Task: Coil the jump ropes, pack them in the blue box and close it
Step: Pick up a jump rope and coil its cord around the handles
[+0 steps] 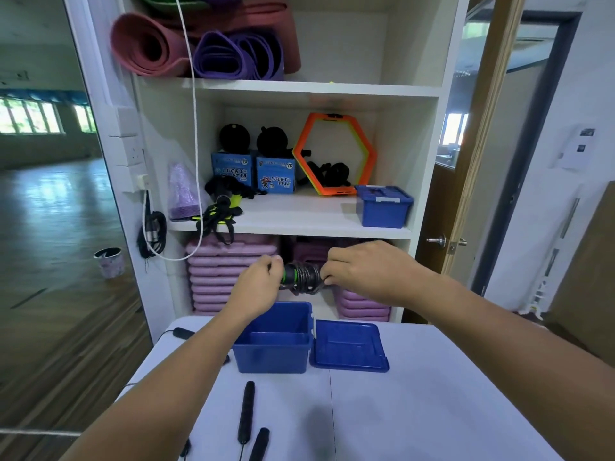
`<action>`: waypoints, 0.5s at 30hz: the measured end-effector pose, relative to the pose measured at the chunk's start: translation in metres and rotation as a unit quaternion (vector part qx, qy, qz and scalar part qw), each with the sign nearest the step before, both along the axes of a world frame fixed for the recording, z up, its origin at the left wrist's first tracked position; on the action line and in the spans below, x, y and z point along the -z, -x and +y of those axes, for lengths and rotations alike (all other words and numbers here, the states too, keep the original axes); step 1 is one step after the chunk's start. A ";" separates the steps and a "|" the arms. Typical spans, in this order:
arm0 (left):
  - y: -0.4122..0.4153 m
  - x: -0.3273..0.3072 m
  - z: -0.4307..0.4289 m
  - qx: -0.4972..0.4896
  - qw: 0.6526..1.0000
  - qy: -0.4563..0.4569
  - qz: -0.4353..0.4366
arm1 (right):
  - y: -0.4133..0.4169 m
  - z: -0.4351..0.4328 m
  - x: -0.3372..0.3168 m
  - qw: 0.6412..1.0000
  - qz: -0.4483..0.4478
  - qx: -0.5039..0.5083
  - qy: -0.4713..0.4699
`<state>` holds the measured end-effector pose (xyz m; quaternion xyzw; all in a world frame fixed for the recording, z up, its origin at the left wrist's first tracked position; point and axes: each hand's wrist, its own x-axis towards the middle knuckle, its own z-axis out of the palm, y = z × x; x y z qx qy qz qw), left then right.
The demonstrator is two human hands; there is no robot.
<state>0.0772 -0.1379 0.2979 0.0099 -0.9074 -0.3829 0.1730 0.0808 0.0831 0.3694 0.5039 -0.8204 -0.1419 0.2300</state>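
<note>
Both hands are raised above the open blue box (274,341), holding one coiled jump rope (301,277) between them. The left hand (258,287) has its grip clenched on the green-banded handle end of the bundle; the right hand (362,271) pinches the other end, where black cord is wound round the handles. The bundle hangs in the air, above the box's far rim and not touching it.

The box stands on the white surface (416,410), and its blue lid (349,346) lies flat just beside it on the right. Near the front edge of the surface lie two black jump rope handles (246,412), uncoiled, between the forearms. A small black object (181,332) with a cord sits at the surface's far left corner.

Behind the surface stands a white shelf unit (299,224). Its middle shelf carries a second blue box with its lid on (382,206), an orange hexagon ring (334,153), two blue Lucky Star cartons (254,174) and a tangle of black and yellow straps (221,207) spilling over the shelf's edge. Rolled mats (199,44) fill the shelf above; stacked lilac pads (219,274) fill the bottom compartment, directly behind the hands. A white cord (194,128) hangs down the shelf's left side.
</note>
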 end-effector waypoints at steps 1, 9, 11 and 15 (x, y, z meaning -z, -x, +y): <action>0.001 -0.003 0.001 -0.018 0.998 -0.060 -0.012 | -0.001 0.000 0.002 0.999 -0.027 0.023 0.001; 0.012 -0.008 0.013 -0.063 0.952 -0.289 -0.081 | -0.010 -0.002 0.019 0.985 -0.149 0.048 0.075; 0.013 0.001 0.019 -0.043 0.972 -0.218 -0.075 | -0.009 -0.004 0.013 0.979 -0.155 0.032 0.125; 0.007 0.016 0.036 0.014 0.995 -0.084 -0.052 | 0.001 -0.002 0.000 0.968 -0.158 0.040 0.193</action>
